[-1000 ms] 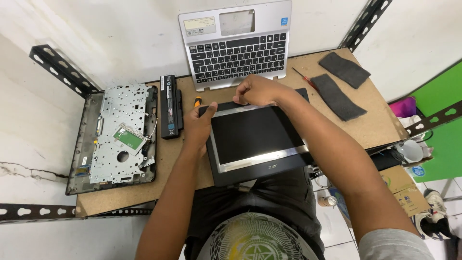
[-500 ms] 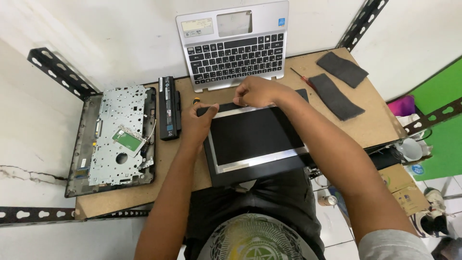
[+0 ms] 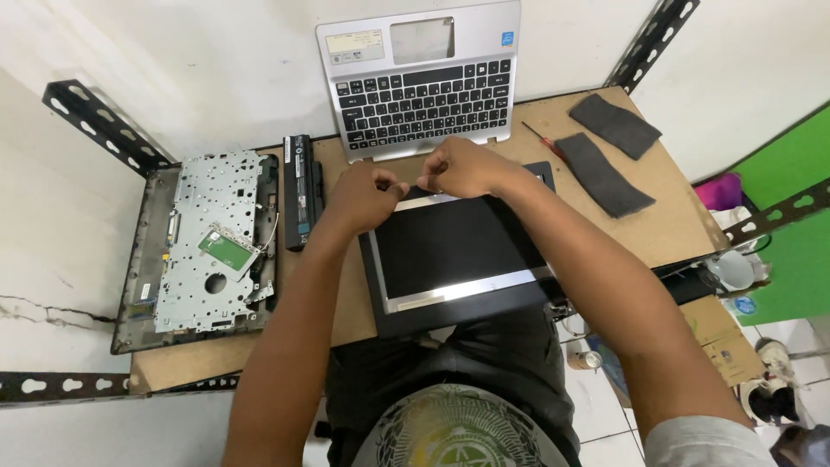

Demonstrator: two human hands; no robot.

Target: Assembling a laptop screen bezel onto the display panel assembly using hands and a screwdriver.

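**Two hands working at the far edge of a laptop screen panel**

Head view: The person is sitting at a small brown tabletop [image 3: 674, 216], looking straight down. A laptop screen panel [image 3: 454, 251] is lying flat in front of them, its dark glass facing up inside a black lid frame, its near edge overhanging the tabletop towards the person's lap. Both hands are meeting at the panel's far edge. The left hand [image 3: 367, 195] is resting at the far left corner with its fingers curled in tight; whether they are pinching anything cannot be told. The right hand [image 3: 462, 169] is sitting just beside it, knuckles up, fingers clenched over the panel's top edge; what they are gripping is hidden.

Beyond the hands, a silver keyboard deck [image 3: 419, 82] with black keys is leaning against the white wall. To the left, a black battery pack [image 3: 300, 190] is lying lengthwise, and next to it an opened laptop base [image 3: 212, 242] is showing its perforated metal plate and a small green board. To the right, a thin red-handled screwdriver [image 3: 543, 143] is lying near two dark grey pads [image 3: 605, 151].
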